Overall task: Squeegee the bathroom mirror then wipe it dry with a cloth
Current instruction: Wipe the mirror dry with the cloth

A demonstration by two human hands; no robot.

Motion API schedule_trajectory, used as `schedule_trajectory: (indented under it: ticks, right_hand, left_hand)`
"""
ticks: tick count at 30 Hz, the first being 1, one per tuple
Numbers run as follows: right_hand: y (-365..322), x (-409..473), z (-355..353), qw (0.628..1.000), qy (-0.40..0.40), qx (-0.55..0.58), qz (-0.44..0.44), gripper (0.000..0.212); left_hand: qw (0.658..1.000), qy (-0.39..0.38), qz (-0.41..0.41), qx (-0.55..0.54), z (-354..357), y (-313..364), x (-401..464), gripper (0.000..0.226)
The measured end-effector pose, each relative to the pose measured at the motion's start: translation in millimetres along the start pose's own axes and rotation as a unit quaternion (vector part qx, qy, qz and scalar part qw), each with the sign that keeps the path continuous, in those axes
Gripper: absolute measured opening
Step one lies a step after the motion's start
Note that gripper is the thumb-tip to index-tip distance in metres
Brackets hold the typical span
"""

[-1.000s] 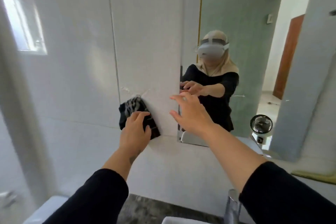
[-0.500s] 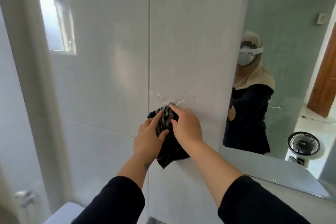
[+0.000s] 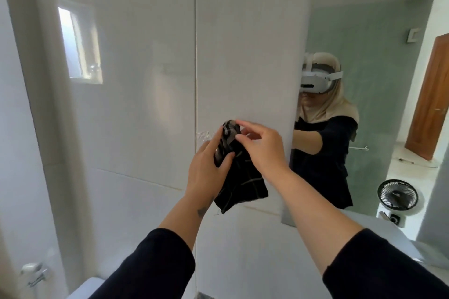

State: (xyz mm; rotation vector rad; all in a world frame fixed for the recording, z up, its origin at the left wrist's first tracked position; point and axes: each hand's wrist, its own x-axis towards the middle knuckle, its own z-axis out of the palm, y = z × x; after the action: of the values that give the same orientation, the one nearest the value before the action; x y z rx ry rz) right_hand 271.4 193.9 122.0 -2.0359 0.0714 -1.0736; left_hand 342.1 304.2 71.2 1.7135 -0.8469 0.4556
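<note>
Head view, item one: cloth [image 3: 239,177], dark woven fabric with thin pale check lines, soft and creased, its top bunched into a striped wad, its lower half hanging as a limp flap with a frayed corner. It is held up against the white wall tile [image 3: 145,104], just left of the mirror [image 3: 379,80].

Change noted: a second ago we had only the left hand on the cloth, the right reaching toward the mirror; now both are on it. We judge that the cloth is being taken off the wall and readied for the drying wipe. No squeegee is in view.

Item two: left hand [image 3: 206,172], thumb and fingers closed on the cloth's mid fold.

Item three: right hand [image 3: 263,148], fingertips pinching the bunched top.

Item four: mirror, flat frameless glass, smooth and glossy, reflecting a green wall, a wooden door and a small round black fan [image 3: 397,195].

Item five: wall tile, large glossy white panels with fine grout lines; a scuffed patch sits beside the cloth's top
</note>
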Motion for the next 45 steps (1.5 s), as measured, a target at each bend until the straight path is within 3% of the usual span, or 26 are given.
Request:
schedule_trajectory:
  ticks: [3,7,14,18,24,30,35,39,45]
  right_hand:
    - [-17.7,-5.8,-33.7,0.998,-0.014,-0.015,-0.052,0.04]
    - [-40.3,-13.3,-82.5,0.997,-0.049,0.039,-0.053,0.048]
    - [-70.4,-1.7,-159.0,0.992,0.102,0.016,-0.076,0.05]
    - [-93.6,21.7,-189.6,0.976,0.186,-0.042,-0.107,0.051]
    - [-129.6,102.9,-203.6,0.906,0.296,-0.208,-0.221,0.05]
    - [-156.7,191.2,-188.2,0.848,0.369,-0.299,-0.237,0.046]
    - [-135.2,203.1,-174.3,0.764,0.371,-0.456,-0.267,0.045]
    - [-108.4,219.4,-163.1,0.691,0.354,-0.569,-0.269,0.06]
    - [-110.8,218.4,-191.6,0.675,0.264,-0.617,-0.308,0.052]
  left_hand:
    - [0.998,-0.012,0.046,-0.046,-1.2,45.0,9.7,0.059]
    - [0.991,-0.039,0.106,-0.066,7.9,106.5,13.1,0.058]
    - [0.981,-0.069,0.167,-0.07,27.3,186.3,21.3,0.058]
    - [0.981,-0.065,0.182,-0.016,31.9,204.2,39.6,0.053]
    - [0.976,-0.058,0.189,0.086,38.9,190.3,77.8,0.058]
    - [0.965,-0.056,0.189,0.171,60.8,166.5,107.9,0.068]
    - [0.961,-0.033,0.184,0.203,69.9,171.4,104.3,0.079]
    - [0.962,-0.02,0.162,0.218,91.3,159.0,121.6,0.091]
    - [0.96,0.004,0.153,0.236,99.5,157.5,118.4,0.099]
